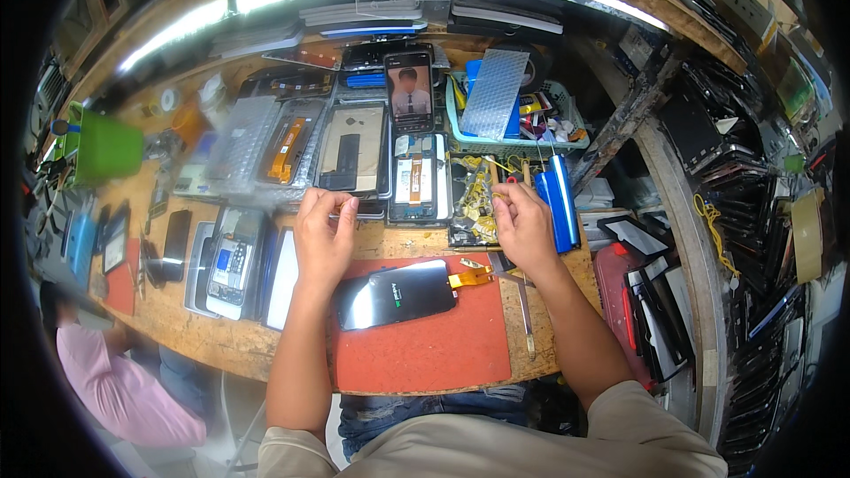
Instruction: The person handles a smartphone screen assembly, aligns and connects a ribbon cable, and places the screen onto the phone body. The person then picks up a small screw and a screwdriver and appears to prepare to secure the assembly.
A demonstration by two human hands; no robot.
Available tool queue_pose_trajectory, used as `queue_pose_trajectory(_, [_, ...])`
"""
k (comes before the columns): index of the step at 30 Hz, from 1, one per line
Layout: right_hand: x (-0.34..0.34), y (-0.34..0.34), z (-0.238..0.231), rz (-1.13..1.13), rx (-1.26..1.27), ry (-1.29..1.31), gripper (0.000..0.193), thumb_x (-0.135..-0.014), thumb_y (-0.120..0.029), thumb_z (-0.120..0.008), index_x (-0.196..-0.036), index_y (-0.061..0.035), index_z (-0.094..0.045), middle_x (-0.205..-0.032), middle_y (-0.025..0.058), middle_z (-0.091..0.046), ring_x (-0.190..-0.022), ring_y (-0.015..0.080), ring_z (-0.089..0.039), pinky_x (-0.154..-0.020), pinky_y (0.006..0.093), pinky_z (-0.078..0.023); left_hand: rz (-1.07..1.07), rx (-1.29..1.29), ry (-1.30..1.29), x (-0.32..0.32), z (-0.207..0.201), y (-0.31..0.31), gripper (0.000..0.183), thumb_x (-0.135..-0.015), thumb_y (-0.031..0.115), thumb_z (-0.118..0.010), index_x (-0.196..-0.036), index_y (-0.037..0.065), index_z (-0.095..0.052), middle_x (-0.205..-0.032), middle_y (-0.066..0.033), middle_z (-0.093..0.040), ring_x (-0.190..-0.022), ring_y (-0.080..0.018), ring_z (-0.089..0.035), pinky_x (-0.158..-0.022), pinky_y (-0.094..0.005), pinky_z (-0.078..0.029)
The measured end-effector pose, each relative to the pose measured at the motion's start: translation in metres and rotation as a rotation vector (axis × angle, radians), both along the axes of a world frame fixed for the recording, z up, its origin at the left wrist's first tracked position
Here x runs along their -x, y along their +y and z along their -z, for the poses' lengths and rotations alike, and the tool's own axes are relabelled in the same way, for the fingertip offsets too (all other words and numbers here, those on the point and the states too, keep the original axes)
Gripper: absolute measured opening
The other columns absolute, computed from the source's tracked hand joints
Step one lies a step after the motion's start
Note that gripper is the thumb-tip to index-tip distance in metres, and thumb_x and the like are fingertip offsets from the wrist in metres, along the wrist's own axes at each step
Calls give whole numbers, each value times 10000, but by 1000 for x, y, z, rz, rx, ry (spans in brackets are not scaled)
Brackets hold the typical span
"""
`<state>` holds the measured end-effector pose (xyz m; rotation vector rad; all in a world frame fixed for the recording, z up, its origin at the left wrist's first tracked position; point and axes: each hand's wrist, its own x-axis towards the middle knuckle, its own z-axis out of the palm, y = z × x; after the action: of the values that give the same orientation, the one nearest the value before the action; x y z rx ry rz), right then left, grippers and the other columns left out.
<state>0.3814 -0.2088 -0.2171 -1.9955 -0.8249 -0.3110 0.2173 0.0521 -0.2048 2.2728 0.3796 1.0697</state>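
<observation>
Both my hands are raised over the workbench. My left hand (326,228) has its fingers curled to a pinch above the left edge of the red mat (421,358); what it pinches, if anything, is too small to make out. Beside the tray of yellow tape scraps (475,212), my right hand (524,226) is closed too, thumb against fingers, its contents unclear. Between and below them a black phone screen (396,294) lies face up on the mat, lit with a small green logo. An orange flex cable (471,277) sticks out from its right end.
Metal tweezers (527,323) lie right of the mat. An opened phone (416,179) and a propped phone showing a portrait (410,93) stand behind. A basket (518,143), a blue roll (560,204) and a green bin (104,146) flank the bench. A person in pink (128,381) sits left.
</observation>
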Motion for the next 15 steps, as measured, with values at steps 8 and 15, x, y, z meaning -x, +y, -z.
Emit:
queue_pose_trajectory(8, [6, 2, -6, 35, -40, 90, 247, -956, -53, -745, -1189, 6, -683, -831, 109, -701, -627, 198, -677, -583, 352, -525, 74, 169, 69, -1, 2, -4, 130, -1014, 115, -731, -1019, -14, -741, -897, -51, -695, -760, -129, -641, -684, -269, -515])
queue_pose_trajectory(15, [48, 14, -17, -309, -62, 3, 270, -938, -17, -772, -1197, 12, -700, -874, 66, -677, -650, 90, -631, -563, 249, -512, 366, 694, 110, 5, -2, -41, 132, -1036, 122, -717, -1072, -5, -727, -937, -38, -753, -861, -95, -692, -761, -268, -564])
